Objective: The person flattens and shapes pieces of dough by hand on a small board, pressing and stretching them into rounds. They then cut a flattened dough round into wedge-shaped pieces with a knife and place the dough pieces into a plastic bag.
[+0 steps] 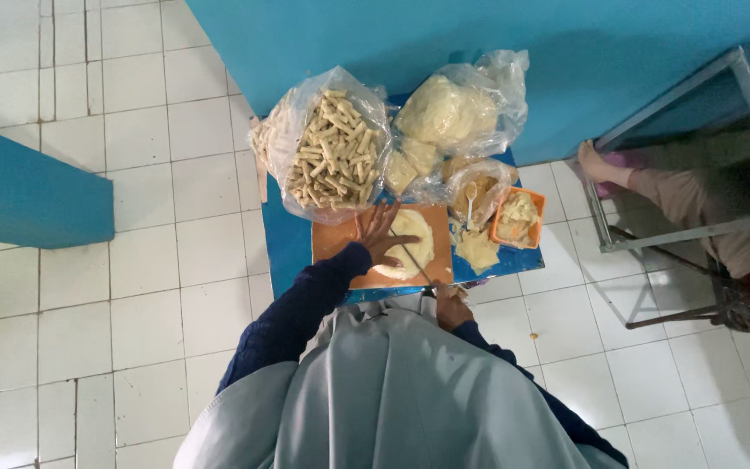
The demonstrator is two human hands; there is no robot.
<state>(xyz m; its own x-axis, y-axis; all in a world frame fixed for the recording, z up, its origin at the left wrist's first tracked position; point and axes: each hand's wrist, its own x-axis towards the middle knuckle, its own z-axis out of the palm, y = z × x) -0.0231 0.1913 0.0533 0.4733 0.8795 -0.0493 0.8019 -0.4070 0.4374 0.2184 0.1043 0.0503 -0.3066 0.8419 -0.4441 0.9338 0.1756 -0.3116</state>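
Observation:
My left hand (381,231) lies flat, fingers spread, on the left part of a pale flattened dough sheet (411,244) on an orange cutting board (332,240). My right hand (452,307) is near the board's lower right corner and grips a thin knife (411,259) whose blade runs diagonally across the dough. My dark blue sleeves and grey garment hide the front edge of the small blue table (283,240).
At the back of the table, a clear bag of finger-shaped dough sticks (333,149), a bag of dough (450,110), smaller bags, an orange tub of filling (518,217) with a spoon. White tiled floor all round. Another person sits at right beside a metal-framed table (679,233).

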